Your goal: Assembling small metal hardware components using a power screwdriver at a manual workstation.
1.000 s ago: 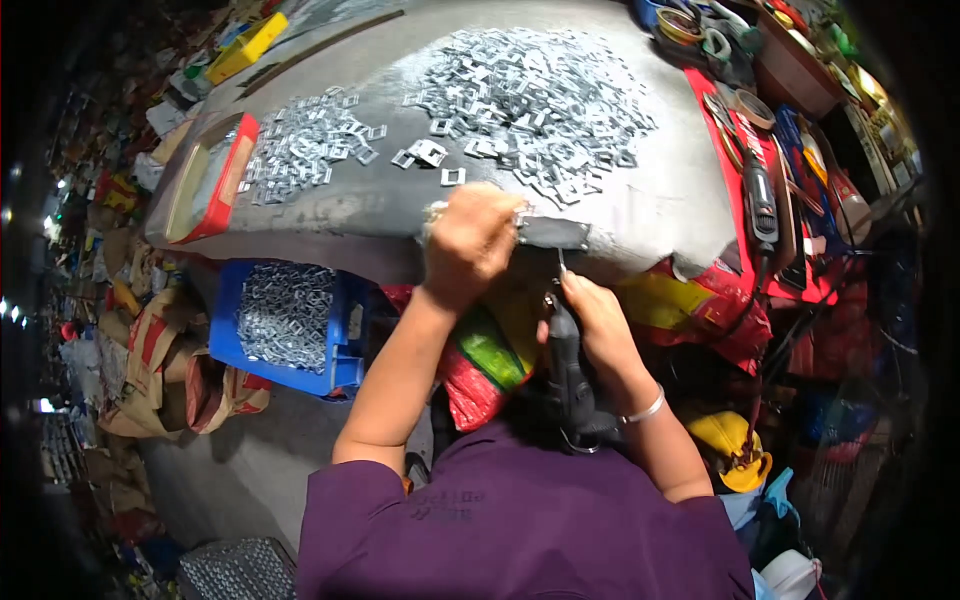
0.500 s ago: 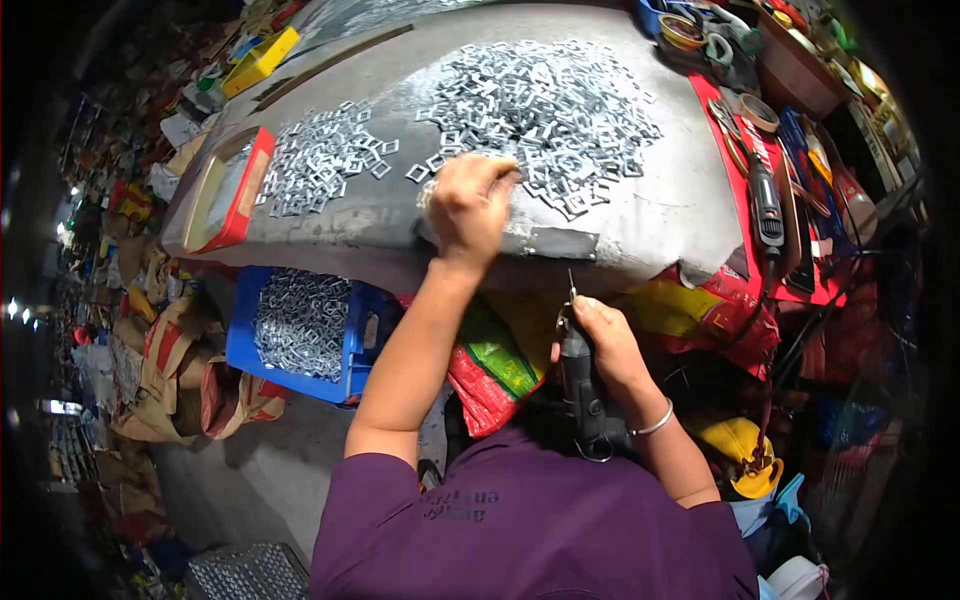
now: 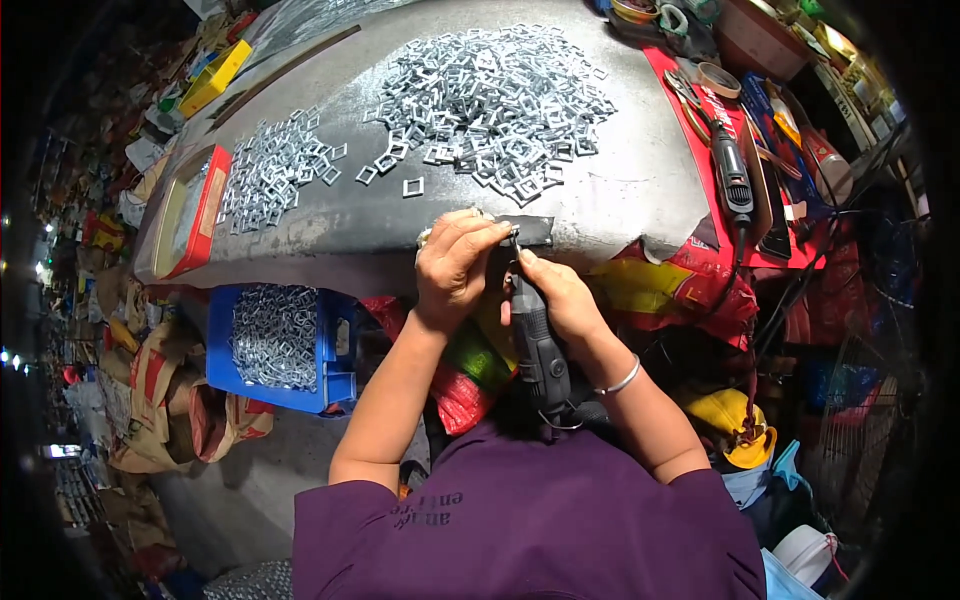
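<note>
My right hand (image 3: 562,298) is wrapped round a black rotary tool (image 3: 540,352), its slim tip pointing up and away from me. Close beside that tip, at the near edge of the table, my left hand (image 3: 452,262) pinches a small metal piece (image 3: 514,231), mostly covered by the fingers. Something pale shows along the left hand's outer fingers. Beyond the hands lies a big heap of small square metal frames (image 3: 500,95). One loose frame (image 3: 413,188) sits apart, nearest my left hand. A smaller pile of frames (image 3: 275,175) spreads to the left.
On the table's left edge stands a red-rimmed tray (image 3: 208,210). Below it, a blue crate (image 3: 325,350) holds many more frames. At right, a second rotary tool (image 3: 733,175) and pliers (image 3: 688,95) lie on a red sheet (image 3: 660,65). A dark strip (image 3: 535,228) lies along the front edge.
My left hand has come back from the heap to the table edge and now meets the rotary tool's tip. My right hand has raised the tool slightly. The whole view has shifted somewhat.
</note>
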